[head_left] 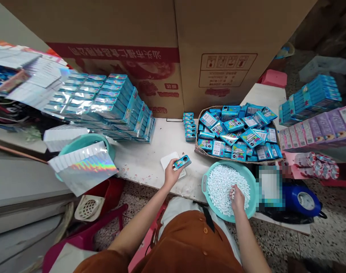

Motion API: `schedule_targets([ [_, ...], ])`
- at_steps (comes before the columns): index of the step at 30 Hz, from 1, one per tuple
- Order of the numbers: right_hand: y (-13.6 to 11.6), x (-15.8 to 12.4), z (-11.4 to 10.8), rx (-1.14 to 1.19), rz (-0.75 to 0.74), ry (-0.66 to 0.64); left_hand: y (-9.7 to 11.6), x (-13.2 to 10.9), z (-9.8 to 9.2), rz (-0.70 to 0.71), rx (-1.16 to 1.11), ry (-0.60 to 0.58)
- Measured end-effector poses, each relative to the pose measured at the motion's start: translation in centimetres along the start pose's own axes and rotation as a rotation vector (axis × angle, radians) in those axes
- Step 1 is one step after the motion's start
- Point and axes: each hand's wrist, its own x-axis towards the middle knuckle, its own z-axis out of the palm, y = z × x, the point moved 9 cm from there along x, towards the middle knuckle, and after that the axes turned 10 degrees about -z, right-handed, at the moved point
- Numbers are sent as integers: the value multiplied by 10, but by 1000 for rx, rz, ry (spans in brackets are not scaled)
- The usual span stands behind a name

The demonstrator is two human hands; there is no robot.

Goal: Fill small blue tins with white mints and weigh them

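Observation:
My left hand [172, 174] grips a small blue candy box [181, 162] with a dark round spot on its top, over a white square pad [169, 158] on the table. Inside a turquoise basin [205, 184], my right hand [238, 198] is closed around some of the small white candies [222, 185] that fill it. A few of them show between the fingers. Behind the basin stands a large carton tray [198, 149] heaped with similar blue boxes [230, 137]. One short stack of blue boxes [189, 127] stands left of that tray.
Film-wrapped blue boxes [104, 104] are piled at the left. A silvery sheet [83, 167] lies over another turquoise basin [112, 146]. A tall cardboard carton [127, 26] walls off the back. Purple boxes [318, 129] and a blue tape-like roll [298, 200] are at the right.

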Motion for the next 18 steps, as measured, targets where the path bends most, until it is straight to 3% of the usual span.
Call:
schedule_targets([
  [3, 7, -9, 2, -8, 59, 74, 3, 30, 6, 73, 116, -61],
  [8, 16, -23, 1, 28, 119, 178, 3, 69, 36, 206, 249, -247],
  [13, 23, -36, -8, 56, 121, 256, -11, 119, 47, 162, 316, -209],
  [18, 30, -52, -15, 68, 135, 341, -11, 158, 61, 148, 322, -191],
])
